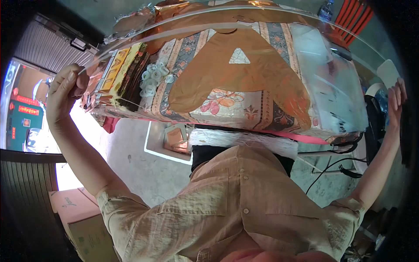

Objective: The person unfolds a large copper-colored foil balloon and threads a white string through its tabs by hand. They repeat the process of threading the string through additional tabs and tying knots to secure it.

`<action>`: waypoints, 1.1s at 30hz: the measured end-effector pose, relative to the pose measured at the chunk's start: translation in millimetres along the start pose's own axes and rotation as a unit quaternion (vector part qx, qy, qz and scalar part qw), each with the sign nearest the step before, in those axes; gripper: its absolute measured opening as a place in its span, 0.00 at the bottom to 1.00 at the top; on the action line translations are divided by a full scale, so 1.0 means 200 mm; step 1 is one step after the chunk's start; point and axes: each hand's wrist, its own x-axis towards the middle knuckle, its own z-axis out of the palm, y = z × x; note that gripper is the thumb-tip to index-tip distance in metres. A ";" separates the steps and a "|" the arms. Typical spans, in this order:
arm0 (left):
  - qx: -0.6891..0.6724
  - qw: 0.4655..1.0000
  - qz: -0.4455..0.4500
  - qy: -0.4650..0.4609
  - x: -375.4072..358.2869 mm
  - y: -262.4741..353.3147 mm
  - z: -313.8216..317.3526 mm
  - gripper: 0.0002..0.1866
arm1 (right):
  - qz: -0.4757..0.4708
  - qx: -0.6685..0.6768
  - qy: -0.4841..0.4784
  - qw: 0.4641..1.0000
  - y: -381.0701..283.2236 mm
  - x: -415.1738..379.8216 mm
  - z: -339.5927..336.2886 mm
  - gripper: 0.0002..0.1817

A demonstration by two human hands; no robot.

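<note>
Two hands are spread wide apart, one at each end of a single broad pane; items follow from left to right.

- Brown cardboard box (83,218): stands on the floor at the lower left, apart from the work.
- Left hand (65,89): raised, with thumb and fingers pinched together on the left edge of the large clear transparent sheet (331,87). An edge grip of this kind probably keeps the face free of prints.
- Stack of gold, yellow and dark foil papers (124,74): lies at the left end of the counter, on the floral patterned cloth (227,105) that covers it.
- Cluster of small white rings (152,81): sits just beside the stack, on the cloth.
- White tray holding a copper piece (172,139): rests on the floor below the counter edge.
- Copper-brown foil cut-out with a triangular hole (244,74): lies spread flat at mid-counter and is seen through the pane. The sheet is held above it, spans nearly the whole counter and bows along its far edge.
- Black cables (336,166): trail on the floor at the right.
- Clear plastic water bottle (325,11): stands at the far right end.
- Right hand (395,102): fingers upright at the sheet's right end. I cannot tell whether they are closed on the edge.
</note>
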 end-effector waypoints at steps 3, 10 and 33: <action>0.009 1.000 -0.010 0.004 -0.03 0.02 0.02 0.14 | 0.079 0.124 -0.021 0.989 0.06 -0.07 0.08 0.10; 0.051 0.994 -0.094 -0.024 -0.09 -0.01 0.01 0.13 | -0.109 0.112 0.071 0.985 0.03 -0.19 -0.02 0.10; -0.041 0.930 -0.034 0.363 -0.37 -0.32 -0.22 0.13 | 0.026 -0.054 -0.182 0.981 0.52 -0.55 0.41 0.17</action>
